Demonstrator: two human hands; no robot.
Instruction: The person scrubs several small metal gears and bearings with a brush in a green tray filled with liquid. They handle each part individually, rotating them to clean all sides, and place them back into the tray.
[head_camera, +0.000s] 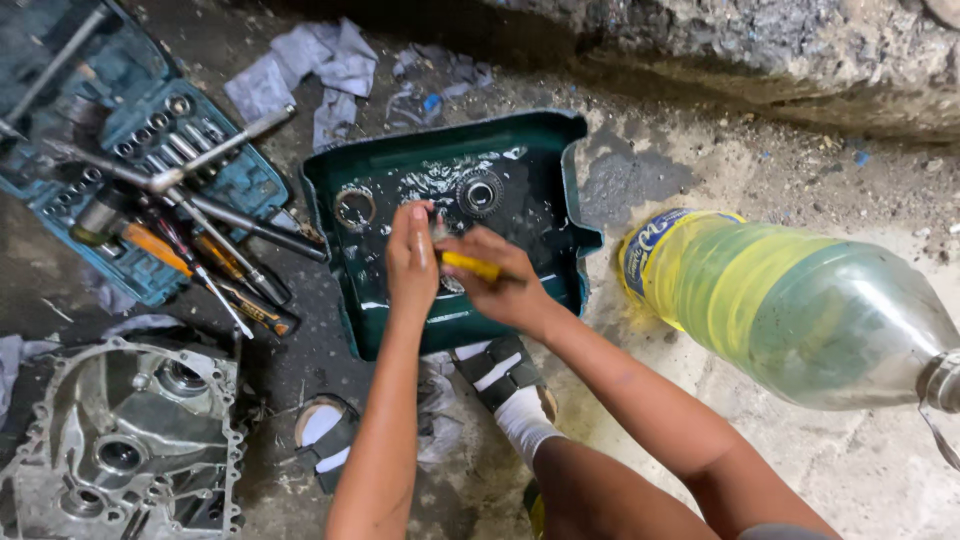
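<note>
At frame centre, my right hand (500, 285) clamps a yellow-handled brush (470, 265), its axis pointing left at the small part (437, 228) pinched by my left hand (412, 255) above the green tray (560, 180).

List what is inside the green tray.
The green tray holds shallow liquid, a gear and a ring. The hands, left and right, cover its middle.
</note>
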